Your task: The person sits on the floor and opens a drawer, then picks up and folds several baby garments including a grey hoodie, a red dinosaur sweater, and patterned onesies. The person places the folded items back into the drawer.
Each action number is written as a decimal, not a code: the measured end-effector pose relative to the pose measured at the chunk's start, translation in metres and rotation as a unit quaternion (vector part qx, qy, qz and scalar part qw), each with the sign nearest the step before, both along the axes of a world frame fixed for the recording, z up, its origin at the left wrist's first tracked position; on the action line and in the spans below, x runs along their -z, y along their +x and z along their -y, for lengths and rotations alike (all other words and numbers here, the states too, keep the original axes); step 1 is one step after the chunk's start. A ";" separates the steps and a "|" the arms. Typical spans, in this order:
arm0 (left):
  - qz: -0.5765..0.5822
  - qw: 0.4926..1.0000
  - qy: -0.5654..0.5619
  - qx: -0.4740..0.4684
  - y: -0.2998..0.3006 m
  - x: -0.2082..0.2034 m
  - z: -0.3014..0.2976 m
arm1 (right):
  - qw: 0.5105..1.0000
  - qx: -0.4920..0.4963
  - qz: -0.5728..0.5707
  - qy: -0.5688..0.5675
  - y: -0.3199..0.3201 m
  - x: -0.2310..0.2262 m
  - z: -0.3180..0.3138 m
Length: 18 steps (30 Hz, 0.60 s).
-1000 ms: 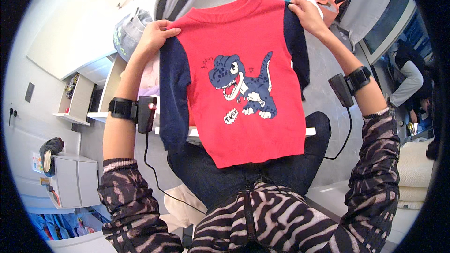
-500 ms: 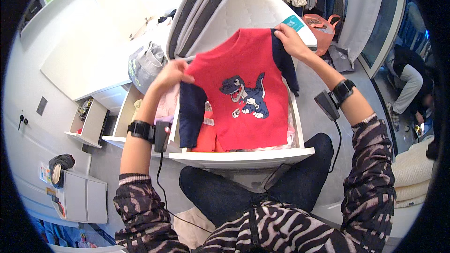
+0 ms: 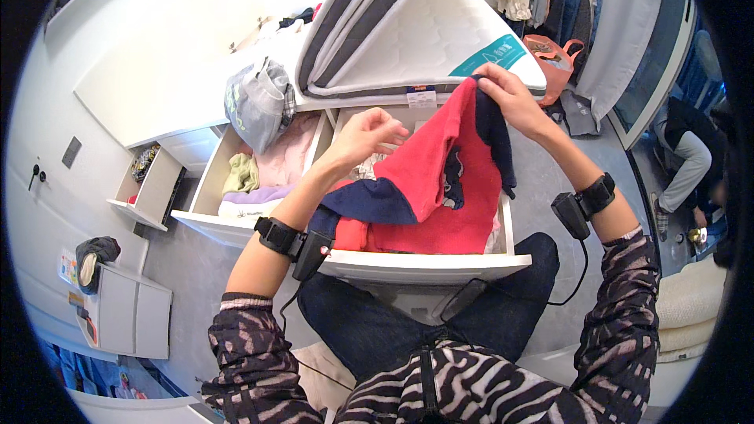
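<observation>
A red sweatshirt [image 3: 448, 228] with navy sleeves and a dinosaur print hangs over the open white drawer [image 3: 424, 265] in front of me. My right hand [image 3: 509, 96] pinches it at the right shoulder and holds that corner up. The other shoulder has dropped, so the cloth folds over itself and hides most of the print. One navy sleeve lies across the drawer's left side. Just above the slack cloth, my left hand [image 3: 367, 140] is apart from it, fingers loosely bent and nothing visible in them. Orange-red clothing [image 3: 351, 233] shows beneath the sweatshirt.
Left of my drawer, another open drawer [image 3: 206, 180] holds pink, lilac and green clothes, with a grey garment [image 3: 258, 102] over its back. A folded mattress [image 3: 440, 39] stands behind. Farther right are a coral bag [image 3: 552, 67] and a seated person [image 3: 686, 145].
My left hand has let go of the sweatshirt's left shoulder and moved right. That side has fallen and folded over, while my right hand keeps its hold.
</observation>
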<state>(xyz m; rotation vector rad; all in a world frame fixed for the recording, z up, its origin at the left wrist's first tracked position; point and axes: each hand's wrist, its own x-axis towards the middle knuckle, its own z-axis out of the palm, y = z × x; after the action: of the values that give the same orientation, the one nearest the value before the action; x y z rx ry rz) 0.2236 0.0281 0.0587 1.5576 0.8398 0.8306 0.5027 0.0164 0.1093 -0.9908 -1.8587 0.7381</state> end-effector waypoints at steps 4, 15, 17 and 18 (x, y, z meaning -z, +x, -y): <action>-0.200 0.944 0.262 -0.007 0.033 0.013 0.040 | 0.995 -0.034 -0.081 -0.044 -0.006 0.004 0.004; 0.091 0.990 -0.098 0.031 0.002 -0.001 0.021 | 0.952 0.000 -0.256 -0.168 0.017 0.011 0.002; 0.107 0.988 -0.103 0.053 0.006 -0.008 0.030 | 0.952 -0.014 -0.262 -0.159 0.019 0.014 0.003; 0.102 0.988 -0.107 0.042 0.008 -0.012 0.034 | 0.950 -0.018 -0.267 -0.160 0.018 0.015 0.004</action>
<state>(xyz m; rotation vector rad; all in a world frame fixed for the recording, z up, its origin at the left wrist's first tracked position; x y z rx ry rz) 0.2315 -0.0062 0.0706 1.2860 0.6866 0.7964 0.5210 0.0126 0.0943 -0.8440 -1.3115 1.2231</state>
